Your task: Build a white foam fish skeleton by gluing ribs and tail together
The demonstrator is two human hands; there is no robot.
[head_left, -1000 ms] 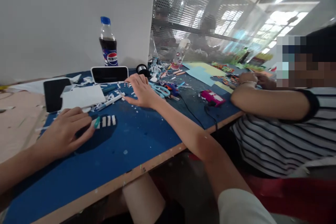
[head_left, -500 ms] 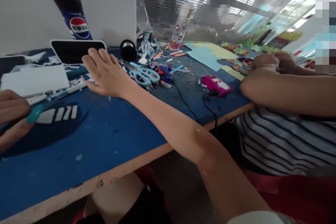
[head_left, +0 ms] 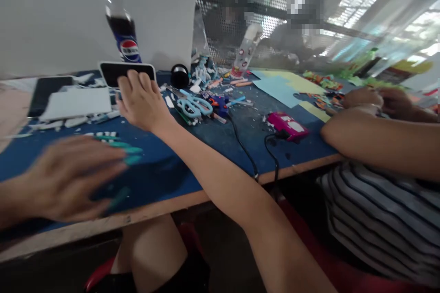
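My left hand (head_left: 77, 176), smeared by motion, hangs over the blue table near its front edge. Its teal-nailed fingers and thumb are apart, with nothing seen between them. Just beyond its fingers lie small white strips (head_left: 110, 134), partly covered by the hand. My right hand (head_left: 142, 103) reaches over the clutter, its fingers curled together in front of a white-edged phone (head_left: 110, 73) that leans upright. Whatever those fingers hold, if anything, is hidden. Light-blue scissors (head_left: 195, 106) lie to the right of this hand, and a white flat block (head_left: 77, 103) is to its left.
A cola bottle (head_left: 122, 32) stands behind the phone. A black spool (head_left: 179, 76), a blue corded tool (head_left: 220, 104), a pink corded device (head_left: 288, 127) and coloured sheets (head_left: 275, 87) lie rightward. A co-worker's arm (head_left: 381, 139) rests at right. The table edge (head_left: 172, 203) runs along the front.
My left hand has come rightward into view, moved off the white strips and spread its fingers. The view has shifted; my right hand stays by the phone, fingers curled.
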